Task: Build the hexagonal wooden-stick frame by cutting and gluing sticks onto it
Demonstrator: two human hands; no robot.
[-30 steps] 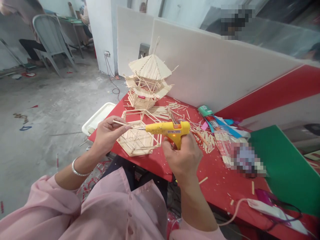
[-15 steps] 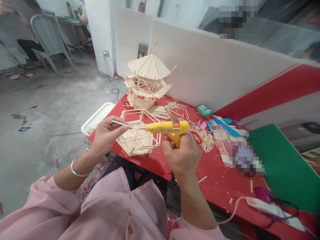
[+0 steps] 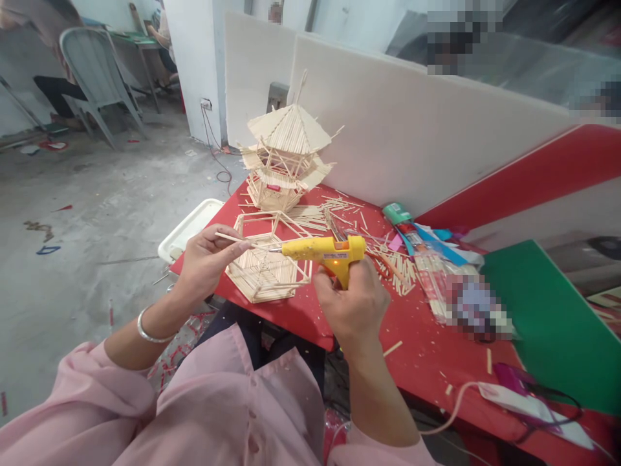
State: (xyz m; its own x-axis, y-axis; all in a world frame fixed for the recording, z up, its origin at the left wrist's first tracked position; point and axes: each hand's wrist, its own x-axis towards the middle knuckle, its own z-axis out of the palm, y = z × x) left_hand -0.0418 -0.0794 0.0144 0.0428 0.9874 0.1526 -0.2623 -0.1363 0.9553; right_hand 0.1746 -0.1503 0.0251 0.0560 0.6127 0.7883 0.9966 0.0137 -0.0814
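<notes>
L hand (image 3: pixel 206 259) pinches a thin stick (image 3: pixel 233 238) betw. thumb & fingertips, above the hex panel (image 3: pixel 264 272), left side. R hand (image 3: pixel 352 301) is wrapped round the glue gun (image 3: pixel 323 249) grip, nozzle over the panel at the stick's tip. Stick prob. light, brittle: hold the far end, gently.
</notes>
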